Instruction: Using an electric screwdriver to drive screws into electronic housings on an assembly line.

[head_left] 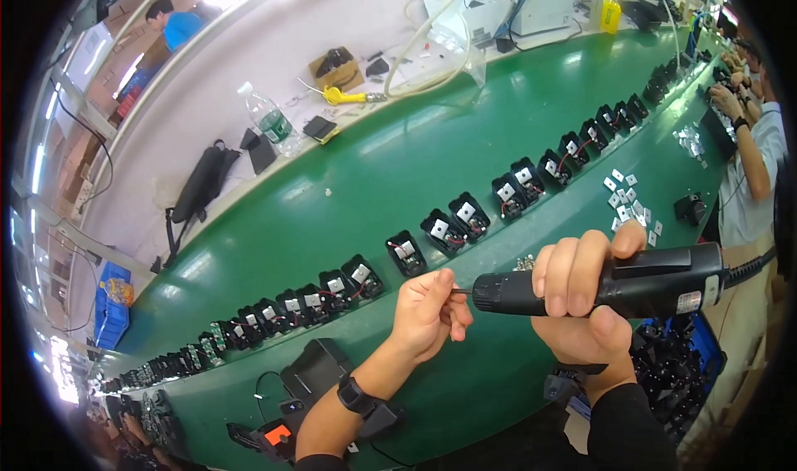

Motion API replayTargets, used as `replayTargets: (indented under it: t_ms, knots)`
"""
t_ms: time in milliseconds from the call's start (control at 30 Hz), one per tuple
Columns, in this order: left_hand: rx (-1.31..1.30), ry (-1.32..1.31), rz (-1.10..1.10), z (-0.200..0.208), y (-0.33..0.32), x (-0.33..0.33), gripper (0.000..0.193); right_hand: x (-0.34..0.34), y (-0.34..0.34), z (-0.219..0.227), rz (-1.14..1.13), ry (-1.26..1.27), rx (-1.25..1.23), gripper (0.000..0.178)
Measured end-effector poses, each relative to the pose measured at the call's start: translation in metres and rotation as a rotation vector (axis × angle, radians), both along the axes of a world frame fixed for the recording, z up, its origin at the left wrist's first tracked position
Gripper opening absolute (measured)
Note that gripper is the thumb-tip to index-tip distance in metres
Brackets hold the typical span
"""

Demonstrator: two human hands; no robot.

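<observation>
Mid-run, by my read: part of the row is done, part is open.

Right hand (577, 280): fingers wrapped over the barrel of a black power driver (656, 290), thumb underneath. Driver lies roughly level above the green surface (473, 380), bit (464, 291) pointing left. Left hand (425, 313): thumb and forefinger pinched together at the bit's tip, other fingers curled. Can't tell if a screw sits in that pinch; too small, partly covered.

Bit is on no housing right now; the hands are on the near side of the row of black housings (413, 265), which runs from near left to far right.

Looks done: housings in the middle stretch and on toward the right each carry a pale metal plate (404, 248). Can't confirm the plates are screwed down; fasteners don't resolve.

Looks left: toward the left end, several spots show green circuit boards (217, 336) and no plate I can make out. Farthest units at both ends too small to call.

Stock on hand: loose plates (614, 200) scattered on the right part of the surface, small fasteners (525, 263) just beyond the driver's nose, blue bin (717, 351) full of black parts (674, 371) at near right.
</observation>
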State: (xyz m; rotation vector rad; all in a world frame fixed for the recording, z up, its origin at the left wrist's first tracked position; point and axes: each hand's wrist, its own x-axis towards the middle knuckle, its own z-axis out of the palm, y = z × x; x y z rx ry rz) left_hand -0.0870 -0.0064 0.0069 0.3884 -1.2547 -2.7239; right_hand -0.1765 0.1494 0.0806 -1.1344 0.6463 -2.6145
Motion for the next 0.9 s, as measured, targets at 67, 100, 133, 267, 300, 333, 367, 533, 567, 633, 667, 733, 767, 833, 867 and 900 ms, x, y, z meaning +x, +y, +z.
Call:
replayTargets:
  t_ms: [67,100,133,267,300,333,367,533,567,633,667,733,767,833,867,900]
  knots:
    - [0.074,0.066,-0.09,-0.007,-0.006,0.002,0.037,0.0,0.0,0.001,-0.011,0.028,0.018,0.047]
    - [0.013,0.117,-0.09,-0.006,-0.002,0.001,0.042,-0.001,0.001,0.003,-0.032,0.047,0.026,0.046]
    - [-0.05,0.168,-0.087,-0.004,0.0,0.001,0.051,-0.002,0.001,0.005,-0.05,0.066,0.032,0.045]
    - [-1.391,0.097,0.034,0.0,-0.025,-0.013,0.066,-0.013,-0.01,-0.002,-0.205,0.051,0.067,0.043]
    - [-1.699,0.129,0.167,0.001,-0.04,-0.015,0.068,-0.019,-0.016,-0.006,-0.23,0.122,0.081,0.041]
    - [-2.003,0.16,0.309,0.001,-0.05,-0.021,0.07,-0.024,-0.023,-0.011,-0.255,0.194,0.097,0.039]
    - [-2.013,0.055,0.318,0.003,-0.055,-0.028,0.073,-0.029,-0.033,-0.017,-0.292,0.243,0.145,0.036]
    - [-1.996,-0.126,0.231,-0.014,-0.059,-0.056,0.079,-0.054,-0.061,-0.041,-0.315,0.349,0.252,0.038]
    - [-1.99,-0.154,0.162,-0.018,-0.061,-0.058,0.079,-0.055,-0.066,-0.046,-0.306,0.32,0.268,0.038]
    - [-1.955,-0.08,0.14,-0.027,-0.071,-0.059,0.075,-0.061,-0.075,-0.053,-0.315,0.343,0.3,0.038]
    - [-1.928,-0.005,0.125,-0.029,-0.075,-0.059,0.071,-0.064,-0.081,-0.058,-0.324,0.367,0.32,0.037]
    - [-1.935,0.035,0.136,-0.031,-0.078,-0.06,0.066,-0.068,-0.091,-0.066,-0.324,0.372,0.319,0.037]
    - [-1.919,0.043,0.144,-0.032,-0.078,-0.062,0.066,-0.071,-0.094,-0.068,-0.316,0.356,0.32,0.037]
    - [-1.891,0.04,0.146,-0.032,-0.079,-0.064,0.065,-0.069,-0.099,-0.07,-0.298,0.295,0.313,0.036]
    - [-1.881,0.03,0.134,-0.031,-0.079,-0.063,0.065,-0.068,-0.1,-0.071,-0.295,0.287,0.329,0.036]
    - [-1.871,0.02,0.122,-0.031,-0.079,-0.062,0.064,-0.07,-0.103,-0.07,-0.308,0.29,0.323,0.037]
